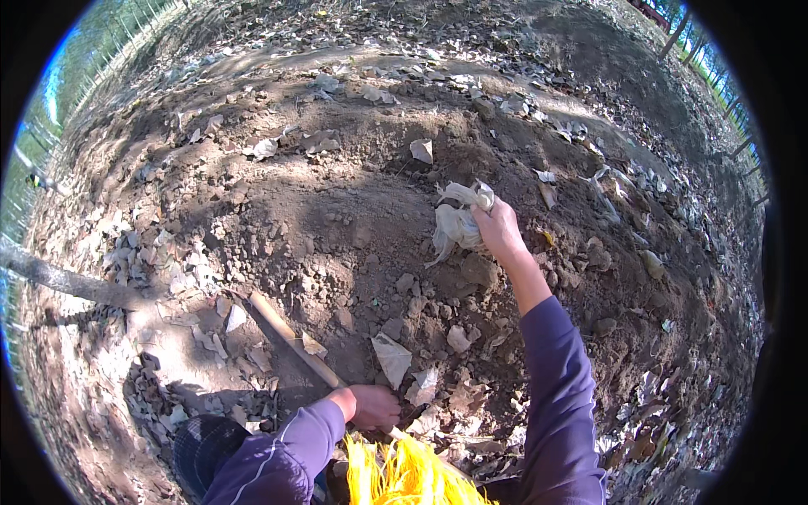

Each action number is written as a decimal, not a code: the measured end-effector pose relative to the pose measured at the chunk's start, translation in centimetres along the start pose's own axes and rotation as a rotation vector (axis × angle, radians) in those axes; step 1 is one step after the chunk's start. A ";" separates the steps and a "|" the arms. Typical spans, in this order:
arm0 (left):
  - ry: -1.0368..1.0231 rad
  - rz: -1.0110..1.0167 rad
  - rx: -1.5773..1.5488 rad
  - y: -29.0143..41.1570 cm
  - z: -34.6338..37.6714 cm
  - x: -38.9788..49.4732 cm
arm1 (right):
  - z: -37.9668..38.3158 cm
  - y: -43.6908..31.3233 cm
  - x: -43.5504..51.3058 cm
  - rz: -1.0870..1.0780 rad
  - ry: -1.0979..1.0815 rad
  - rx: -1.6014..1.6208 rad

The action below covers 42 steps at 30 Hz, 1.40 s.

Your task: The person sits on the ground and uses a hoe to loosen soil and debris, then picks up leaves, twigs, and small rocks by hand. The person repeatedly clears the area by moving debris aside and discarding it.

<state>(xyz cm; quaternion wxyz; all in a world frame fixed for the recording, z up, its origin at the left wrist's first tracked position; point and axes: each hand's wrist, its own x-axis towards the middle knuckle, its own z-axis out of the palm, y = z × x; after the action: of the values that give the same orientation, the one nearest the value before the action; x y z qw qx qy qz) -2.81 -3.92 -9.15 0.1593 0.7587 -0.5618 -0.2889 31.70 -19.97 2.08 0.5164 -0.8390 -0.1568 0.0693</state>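
Observation:
My right hand (500,228) is closed around a bunch of crumpled, whitish thin sheet (456,222), which looks like plastic film. The bundle hangs left of my fist over loose brown soil, just above a large clod (480,270). Low in the view, my left hand (375,407) is curled over a long wooden handle (293,341). This handle slants from the upper left, passes under the hand and runs on toward my body. Its far end lies near dry leaves, and whatever tool head it may have cannot be made out.
Bright yellow strands (410,473) hang at the bottom centre. A thin tree trunk (76,284) stands at left. Past a low soil ridge (379,120) lie scattered dry leaves. Another pale strip (605,192) lies on the soil at right. Dark footwear or clothing (205,451) shows lower left.

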 end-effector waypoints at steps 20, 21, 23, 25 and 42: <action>-0.093 -0.106 0.200 1.5 -2.1 -0.5 | -10.2 1.9 -23.2 0.208 -0.733 -0.313; -0.124 -0.083 0.241 1.7 -2.6 -0.5 | -10.4 2.1 -23.7 0.119 -0.791 -0.249; -0.173 -0.218 0.102 2.1 -3.4 -0.9 | -11.3 2.3 -23.4 0.219 -0.627 -0.096; -0.266 -0.424 -0.126 2.7 -3.4 -1.1 | -13.4 2.4 -22.3 0.202 -0.255 0.455; 0.034 -0.037 0.197 1.0 -1.6 -0.5 | -17.3 4.8 -22.6 0.247 -0.342 -0.791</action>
<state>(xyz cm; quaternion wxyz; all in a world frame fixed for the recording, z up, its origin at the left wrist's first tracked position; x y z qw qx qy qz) -2.72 -3.90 -7.21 0.0880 0.7856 -0.5707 -0.2222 16.13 -44.19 4.64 0.1103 -0.9609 -0.1528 0.2030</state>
